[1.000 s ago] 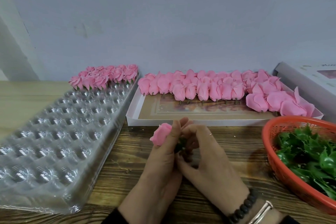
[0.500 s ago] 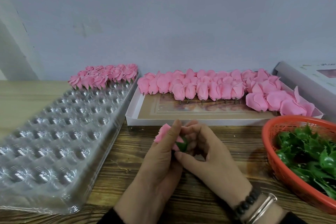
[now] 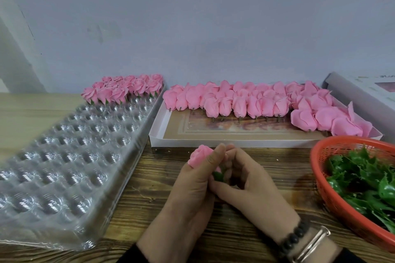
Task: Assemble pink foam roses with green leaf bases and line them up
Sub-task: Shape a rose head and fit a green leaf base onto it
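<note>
My left hand [image 3: 188, 196] grips a pink foam rose [image 3: 199, 155] above the wooden table, its bloom sticking out to the left of my fingers. My right hand [image 3: 248, 190] pinches the green leaf base [image 3: 218, 176] at the rose's lower end, mostly hidden between both hands. Finished roses with green bases [image 3: 126, 88] stand in rows at the far end of the clear plastic cell tray [image 3: 64, 156]. Bare pink roses [image 3: 245, 102] lie in the white box [image 3: 158, 134].
An orange mesh basket [image 3: 333, 190] full of green leaf bases [image 3: 363, 179] sits at the right edge. A white box lid [image 3: 363, 89] leans at the far right. A grey wall closes the back of the table.
The rose has turned in my left hand, its bloom now showing more fully to the left. My right fingers have shifted on the leaf base. Both hands stay in about the same place.
</note>
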